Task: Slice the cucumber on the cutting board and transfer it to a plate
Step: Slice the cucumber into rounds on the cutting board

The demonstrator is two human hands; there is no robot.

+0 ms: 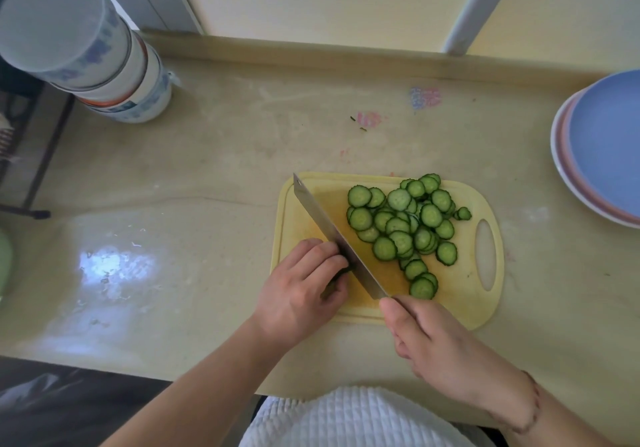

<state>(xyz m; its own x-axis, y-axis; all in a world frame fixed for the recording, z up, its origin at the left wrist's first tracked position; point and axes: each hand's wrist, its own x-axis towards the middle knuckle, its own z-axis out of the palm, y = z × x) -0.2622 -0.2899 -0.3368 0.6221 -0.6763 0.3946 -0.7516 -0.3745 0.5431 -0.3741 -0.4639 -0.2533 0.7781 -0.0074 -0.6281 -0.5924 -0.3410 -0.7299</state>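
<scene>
Cucumber slices are lying heaped across the middle and right of the yellow cutting board, with only a short dark stub of cucumber seemingly remaining, tucked under the fingertips of the left hand against the left face of the blade; the stub is mostly hidden, so its length is hard to judge. The left hand is curling its fingers down over that stub, knuckles butting the flat of the knife. The right hand is gripping the knife handle at the board's near edge, fingers wrapped around it, the blade running diagonally away from the person toward the board's far left corner.

What matters for the coming cut is that the stub is sitting on the left side of the blade, directly beneath the left fingertips, with its long axis probably crossing the blade; very little room is remaining between steel and fingers, so the last strokes are looking risky. The sliced pile is lying on the blade's right side, toward the stacked plates waiting at the counter's right edge, well apart from the board, so the right hand is nearer to them for the transfer
</scene>
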